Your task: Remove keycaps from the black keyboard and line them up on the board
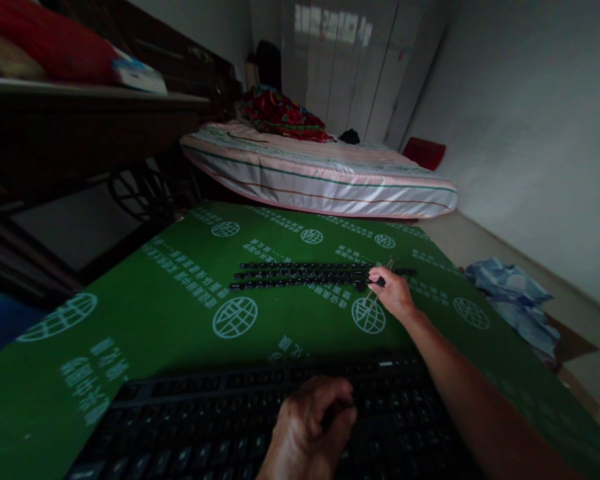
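With the fingertips of our right hand (pixel 394 295) we pinch a thin, pale tool (pixel 391 263), its exact kind too small to tell, at the right part of the rows of small black keycap-like pieces (pixel 300 275) lined up across the green printed desk (pixel 180 327). Our left hand (pixel 307 417) is over the black computer keyboard (pixel 190 427) at the near edge of our view, its fingers curled toward the thumb, though we cannot tell whether they grip anything. Beyond the desk we see a bed (pixel 320 175) with a striped cover and a red patterned blanket (pixel 285 115).
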`<state>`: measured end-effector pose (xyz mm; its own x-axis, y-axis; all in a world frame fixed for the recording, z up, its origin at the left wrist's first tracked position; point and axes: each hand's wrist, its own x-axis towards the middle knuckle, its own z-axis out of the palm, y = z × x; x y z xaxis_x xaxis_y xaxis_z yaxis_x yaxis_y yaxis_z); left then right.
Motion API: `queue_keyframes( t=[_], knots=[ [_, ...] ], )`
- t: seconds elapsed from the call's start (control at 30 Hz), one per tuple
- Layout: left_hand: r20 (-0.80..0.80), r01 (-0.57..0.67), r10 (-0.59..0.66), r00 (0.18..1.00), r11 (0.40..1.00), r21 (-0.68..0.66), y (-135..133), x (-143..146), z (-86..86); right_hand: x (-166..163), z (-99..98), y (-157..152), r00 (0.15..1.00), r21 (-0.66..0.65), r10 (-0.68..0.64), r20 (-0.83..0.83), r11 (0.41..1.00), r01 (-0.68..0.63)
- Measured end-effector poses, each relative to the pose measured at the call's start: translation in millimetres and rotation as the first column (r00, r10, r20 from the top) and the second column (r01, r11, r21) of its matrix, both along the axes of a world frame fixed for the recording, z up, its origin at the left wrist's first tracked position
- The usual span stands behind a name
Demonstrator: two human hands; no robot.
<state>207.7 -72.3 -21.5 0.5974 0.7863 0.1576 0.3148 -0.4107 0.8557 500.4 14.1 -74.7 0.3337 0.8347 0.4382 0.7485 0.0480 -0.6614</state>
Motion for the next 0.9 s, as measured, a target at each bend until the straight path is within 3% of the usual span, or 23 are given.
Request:
queue_keyframes(
  t=[0.53,0.63,0.77,0.9],
  knots=[
    [0.004,0.006,-0.006,1.0,1.0,-0.011,1.0,2.1,3.3,-1.9,4.2,-6.6,0.998,0.028,-0.052,-0.028,0.998,0.053],
    [0.011,-0.001,0.001,1.0,1.0,-0.017,1.4,2.1,3.0,-3.9,14.9,-20.2,0.994,0.004,-0.073,-0.083,0.997,0.074],
    [0.079,-0.032,0.035,0.996,0.999,-0.035,1.8,3.7,-1.5,-13.5,41.6,-51.6,0.939,-0.156,-0.087,-0.333,0.987,0.036],
    [0.201,-0.097,0.111,0.973,0.992,-0.079,2.7,6.7,-4.4,-28.7,72.6,-87.6,0.919,-0.227,-0.093,-0.382,0.974,0.004]
  ],
)
